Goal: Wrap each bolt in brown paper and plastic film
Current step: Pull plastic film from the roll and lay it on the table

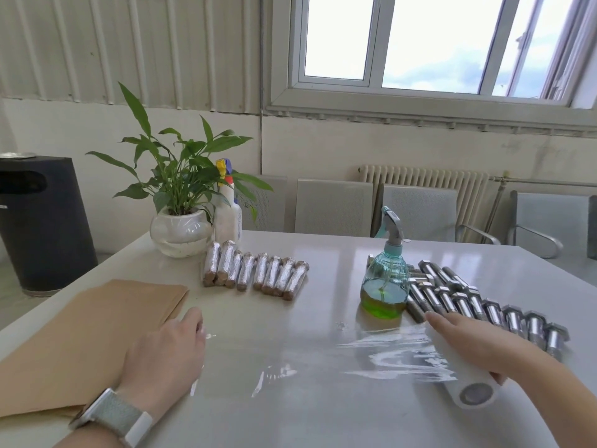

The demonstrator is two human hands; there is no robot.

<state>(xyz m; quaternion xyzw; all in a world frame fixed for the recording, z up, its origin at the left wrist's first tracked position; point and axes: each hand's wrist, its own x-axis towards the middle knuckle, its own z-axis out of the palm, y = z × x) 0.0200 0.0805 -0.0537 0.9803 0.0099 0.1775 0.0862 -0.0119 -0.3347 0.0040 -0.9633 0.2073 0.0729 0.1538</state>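
Observation:
A roll of plastic film (465,381) lies at the right on the white table (323,415). My right hand (468,339) lies over it with fingers stretched along the roll. A sheet of film (323,360) is stretched flat across the table to my left hand (168,347), which presses its edge down. A stack of brown paper (90,334) lies at the left under my left wrist. Several bare steel bolts (468,302) lie in a row at the right. Several wrapped bolts (255,273) lie in a row at the middle back.
A teal spray bottle with green liquid (386,279) stands just left of the bare bolts. A potted plant (181,221) and a white spray bottle (227,208) stand at the back left. A black bin (38,221) is on the floor; chairs (332,206) line the far side.

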